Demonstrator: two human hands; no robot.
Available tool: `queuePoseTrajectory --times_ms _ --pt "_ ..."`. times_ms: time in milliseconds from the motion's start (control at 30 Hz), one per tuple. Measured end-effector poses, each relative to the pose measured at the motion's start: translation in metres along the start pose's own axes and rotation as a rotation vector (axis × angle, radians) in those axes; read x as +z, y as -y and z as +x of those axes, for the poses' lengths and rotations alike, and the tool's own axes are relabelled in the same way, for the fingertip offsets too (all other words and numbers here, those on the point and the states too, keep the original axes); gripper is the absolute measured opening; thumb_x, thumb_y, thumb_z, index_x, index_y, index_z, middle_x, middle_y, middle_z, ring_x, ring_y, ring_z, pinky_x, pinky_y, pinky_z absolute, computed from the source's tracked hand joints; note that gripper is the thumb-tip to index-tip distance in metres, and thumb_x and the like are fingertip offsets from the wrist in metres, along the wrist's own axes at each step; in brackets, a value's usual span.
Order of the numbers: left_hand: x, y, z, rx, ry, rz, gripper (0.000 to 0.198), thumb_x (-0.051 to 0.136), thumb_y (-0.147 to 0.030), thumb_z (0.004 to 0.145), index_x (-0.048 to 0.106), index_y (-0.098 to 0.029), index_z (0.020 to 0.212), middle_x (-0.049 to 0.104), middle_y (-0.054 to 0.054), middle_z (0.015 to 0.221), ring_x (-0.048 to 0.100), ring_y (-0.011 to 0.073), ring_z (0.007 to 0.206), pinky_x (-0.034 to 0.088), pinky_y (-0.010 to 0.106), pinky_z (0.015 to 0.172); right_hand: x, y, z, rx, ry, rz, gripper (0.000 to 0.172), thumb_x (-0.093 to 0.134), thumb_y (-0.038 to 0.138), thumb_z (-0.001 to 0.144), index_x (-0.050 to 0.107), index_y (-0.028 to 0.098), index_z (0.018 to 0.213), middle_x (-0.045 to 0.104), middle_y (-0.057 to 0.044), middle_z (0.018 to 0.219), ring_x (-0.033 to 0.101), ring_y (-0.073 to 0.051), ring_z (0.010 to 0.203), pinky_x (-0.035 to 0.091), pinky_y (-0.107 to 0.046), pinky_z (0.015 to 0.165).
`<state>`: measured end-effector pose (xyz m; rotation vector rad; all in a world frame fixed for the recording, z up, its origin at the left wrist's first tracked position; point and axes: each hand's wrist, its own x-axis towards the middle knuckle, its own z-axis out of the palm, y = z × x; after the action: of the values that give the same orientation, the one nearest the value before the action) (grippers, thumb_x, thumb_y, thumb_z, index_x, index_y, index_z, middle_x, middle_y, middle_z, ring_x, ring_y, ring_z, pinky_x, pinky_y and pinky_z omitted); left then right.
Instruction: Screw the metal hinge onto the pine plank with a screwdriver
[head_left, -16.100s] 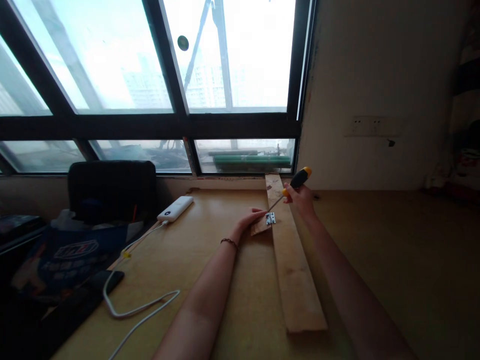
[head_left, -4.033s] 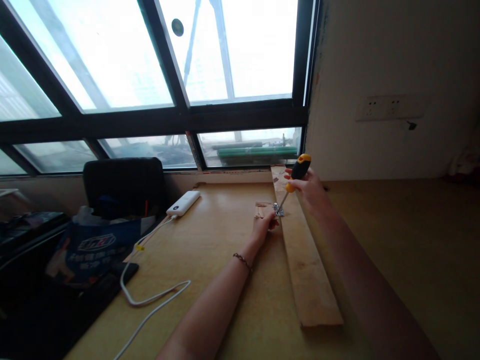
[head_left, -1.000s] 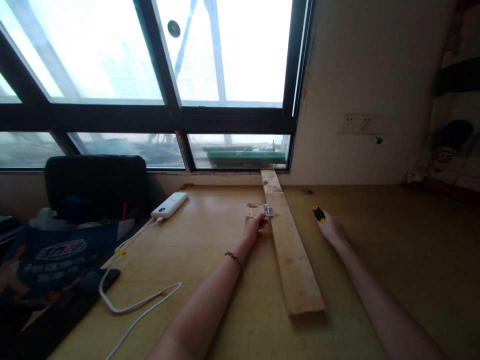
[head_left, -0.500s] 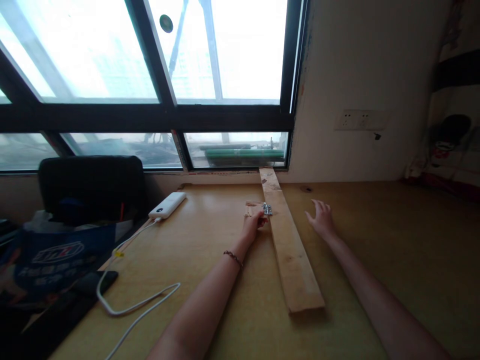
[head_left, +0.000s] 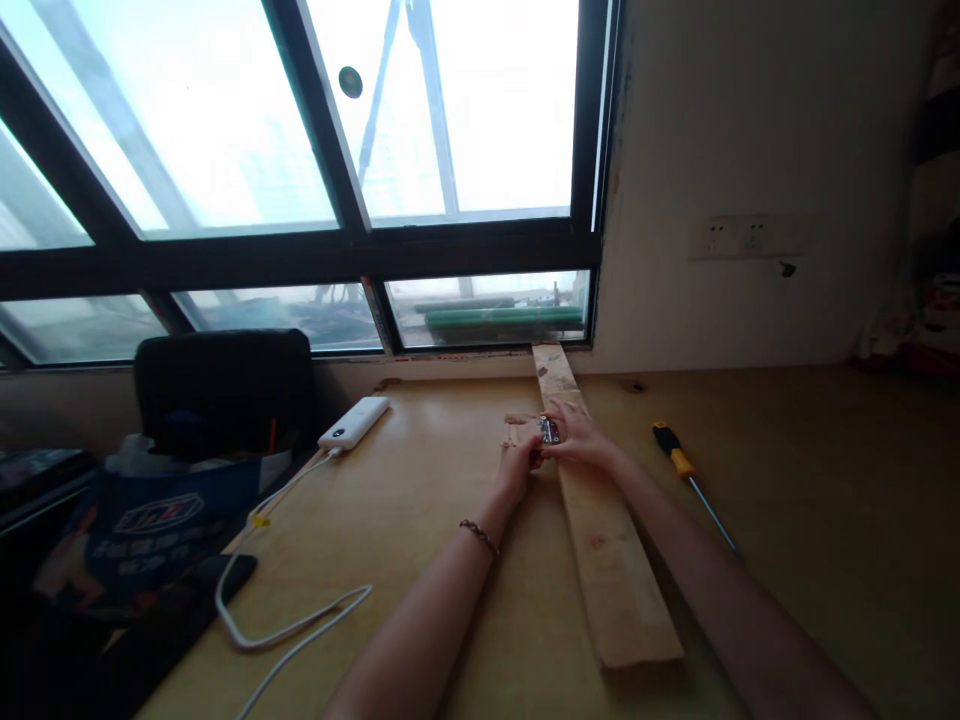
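Observation:
A long wooden board lies lengthwise on the table, its far end by the window sill. At its left edge, toward the far end, sits a small metal hinge, with a short wooden block to its left. My left hand is closed at the near side of the block, its fingertips partly hidden. Reaching across the board, my right hand has its thumb on the near side of the hinge and its fingers on the far side. A black and yellow screwdriver lies to the right of my right forearm.
A white power bank with a white cable lies on the left of the table. Beyond the left edge stand a black chair and a blue bag. Window and wall bound the back.
My right hand has moved left from beside the board onto the hinge. The screwdriver now shows on the right. My left hand stays by the block; the view has shifted slightly.

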<state>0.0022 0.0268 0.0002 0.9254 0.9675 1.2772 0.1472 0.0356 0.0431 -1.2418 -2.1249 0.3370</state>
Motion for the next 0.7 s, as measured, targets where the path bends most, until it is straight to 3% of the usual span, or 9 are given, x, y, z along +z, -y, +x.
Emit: queuePoseTrajectory --times_ms 300,400,467,533,600,633,700 --pt "0.004 0.002 -0.004 0.049 -0.006 0.096 0.024 0.055 -0.037 0.065 0.054 -0.014 0.06 0.05 0.0 0.049 0.04 0.0074 0.04 0.027 0.02 0.039 -0.001 0.0 -0.002 -0.032 -0.015 -0.021 0.064 0.071 0.048 0.054 0.055 0.021 0.11 0.053 -0.006 0.111 0.049 -0.023 0.103 0.028 -0.04 0.095" --pt "0.004 0.004 -0.003 0.088 -0.09 0.137 0.024 0.053 -0.037 0.067 0.055 -0.014 0.064 0.051 0.001 0.052 0.044 0.0095 0.044 0.031 0.021 0.041 -0.001 -0.001 -0.002 -0.04 -0.014 -0.023 0.063 0.071 0.049 0.055 0.054 0.022 0.11 0.054 -0.006 0.11 0.049 -0.023 0.103 0.028 -0.04 0.096" --pt "0.003 0.002 -0.003 0.139 -0.241 0.165 0.025 0.05 -0.037 0.07 0.056 -0.014 0.077 0.056 0.003 0.066 0.051 0.0125 0.054 0.038 0.023 0.049 -0.001 -0.002 -0.002 -0.033 -0.018 -0.014 0.065 0.072 0.049 0.054 0.054 0.021 0.109 0.055 -0.006 0.11 0.049 -0.023 0.103 0.028 -0.04 0.095" --pt "0.002 -0.003 -0.006 0.257 -0.512 0.25 0.032 0.05 -0.035 0.072 0.052 -0.015 0.097 0.057 0.008 0.091 0.056 0.017 0.077 0.043 0.028 0.065 -0.001 -0.002 -0.001 -0.024 -0.025 -0.001 0.066 0.073 0.05 0.052 0.053 0.021 0.108 0.055 -0.006 0.109 0.05 -0.023 0.102 0.029 -0.04 0.094" --pt "0.002 -0.012 -0.013 0.469 -0.746 0.44 0.045 0.056 -0.03 0.069 0.045 -0.017 0.111 0.048 0.012 0.114 0.049 0.0218 0.101 0.039 0.034 0.083 -0.001 -0.002 -0.002 -0.021 -0.031 0.008 0.066 0.073 0.049 0.051 0.053 0.021 0.107 0.056 -0.006 0.109 0.05 -0.023 0.101 0.029 -0.04 0.094" --pt "0.003 -0.016 -0.017 0.586 -0.781 0.572 0.049 0.058 -0.027 0.067 0.044 -0.018 0.112 0.044 0.013 0.119 0.044 0.0237 0.109 0.034 0.037 0.09 -0.001 -0.002 -0.002 -0.023 -0.033 0.011 0.066 0.073 0.049 0.051 0.053 0.021 0.107 0.056 -0.006 0.109 0.05 -0.023 0.101 0.028 -0.04 0.095" --pt "0.006 -0.024 -0.028 0.773 -0.681 0.837 0.042 0.061 -0.022 0.064 0.051 -0.02 0.106 0.044 0.011 0.121 0.036 0.0263 0.116 0.025 0.041 0.097 0.0 -0.002 -0.002 -0.025 -0.04 0.013 0.065 0.073 0.048 0.051 0.053 0.021 0.107 0.055 -0.006 0.109 0.05 -0.023 0.101 0.028 -0.039 0.095"
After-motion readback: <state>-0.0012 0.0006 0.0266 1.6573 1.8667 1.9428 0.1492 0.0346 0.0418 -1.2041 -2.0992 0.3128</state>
